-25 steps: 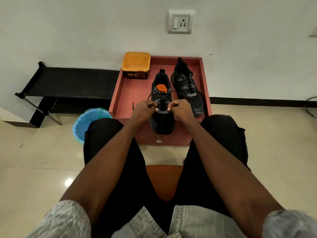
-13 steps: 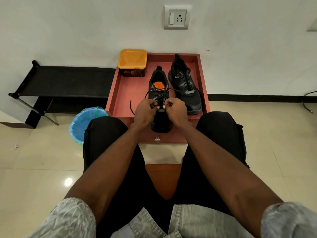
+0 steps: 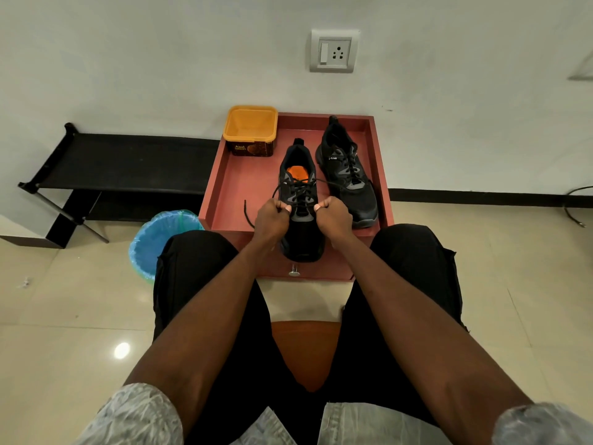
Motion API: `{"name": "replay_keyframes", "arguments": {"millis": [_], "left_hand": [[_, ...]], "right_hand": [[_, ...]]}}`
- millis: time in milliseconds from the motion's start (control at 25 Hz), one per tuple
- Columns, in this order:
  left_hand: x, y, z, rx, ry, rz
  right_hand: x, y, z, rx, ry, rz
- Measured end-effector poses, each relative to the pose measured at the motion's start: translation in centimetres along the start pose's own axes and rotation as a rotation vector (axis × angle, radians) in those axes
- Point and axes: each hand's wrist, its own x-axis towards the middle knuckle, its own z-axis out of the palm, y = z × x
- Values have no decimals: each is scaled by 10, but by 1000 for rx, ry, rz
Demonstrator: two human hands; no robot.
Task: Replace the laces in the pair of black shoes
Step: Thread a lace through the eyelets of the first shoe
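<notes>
Two black shoes stand in a red tray on the floor. The nearer shoe, with an orange insole, points its toe at me. My left hand pinches one end of its black lace on the shoe's left side. My right hand pinches the other end on the right side. A loose lace tail lies on the tray left of my left hand. The second shoe is laced and sits to the right, further back.
An open yellow tub sits at the tray's back left corner. A blue-lined bin stands left of my knee, with a black low rack behind it. My knees flank the tray; an orange seat shows between my thighs.
My hands have drawn slightly apart to either side of the near shoe, pulling the lace ends outward. The shoes and tray stayed in place.
</notes>
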Motion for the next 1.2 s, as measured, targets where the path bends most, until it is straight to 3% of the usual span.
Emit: {"name": "replay_keyframes", "arguments": {"millis": [160,320,520,680,880,1080,1200], "left_hand": [[1,2,-3,-41,-43,26],[-4,1,1,88,3,107],[-3,1,3,186,32,78],[-3,-1,8,-20,58,-64],[9,-1,-6,-231,-32,-121],[8,-4,-2,-94,20,71],[10,-5,-2,38,29,157]], "right_hand": [[3,5,0,202,-50,28],[-1,4,0,36,-15,-10],[0,-2,3,-87,42,43],[0,2,10,177,72,230],[7,2,-4,593,-85,270],[4,7,2,64,35,-94],[5,7,5,68,48,-156]]}}
